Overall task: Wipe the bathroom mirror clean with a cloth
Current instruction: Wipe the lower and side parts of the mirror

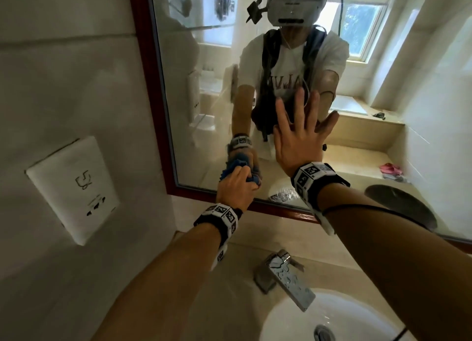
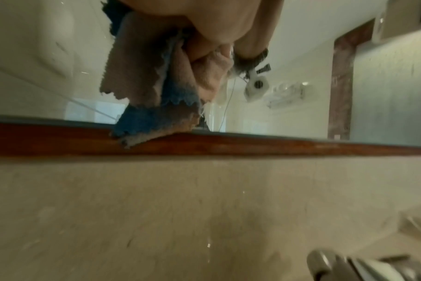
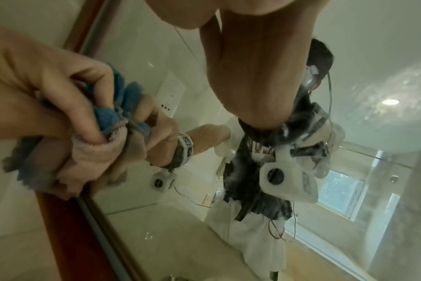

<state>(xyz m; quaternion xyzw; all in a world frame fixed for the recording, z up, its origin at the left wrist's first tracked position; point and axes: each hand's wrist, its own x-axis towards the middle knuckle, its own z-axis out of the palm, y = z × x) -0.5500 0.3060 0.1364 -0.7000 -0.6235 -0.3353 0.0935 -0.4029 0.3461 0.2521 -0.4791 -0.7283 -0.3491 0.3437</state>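
Blue-and-beige cloth (image 1: 231, 168) is bunched in the left hand (image 1: 236, 187), grip closed around it with the fingers curled tight. Cloth is pressed against the mirror (image 1: 383, 90) glass at the lower-left corner, just above the bottom rail of the red-brown wooden frame (image 1: 150, 85). In the left wrist view the cloth (image 2: 154, 95) hangs from the hand (image 2: 204, 24), and its lowest corner is seen lying over the frame rail (image 2: 252, 145). In the right wrist view the same bunched cloth (image 3: 101, 148) is seen in the left hand (image 3: 48, 91), knuckles facing the glass (image 3: 156, 218) beside the frame (image 3: 67, 228).

Right hand (image 1: 297, 134) is laid flat on the glass, grip open, fingers straight and spread, nothing held. It sits to the right of the left hand and higher on the mirror, the two hands near but apart. Only its palm heel (image 3: 240, 11) is caught at the top edge of the right wrist view.

Marker bands are worn on both wrists.

Below the mirror, a beige stone counter (image 1: 245, 241) is seen with a white basin (image 1: 293, 320) and a chrome faucet (image 1: 288, 279) spotted with water drops. A white socket plate (image 1: 74, 187) is mounted on the tiled wall left of the mirror. A window is seen reflected in the glass.
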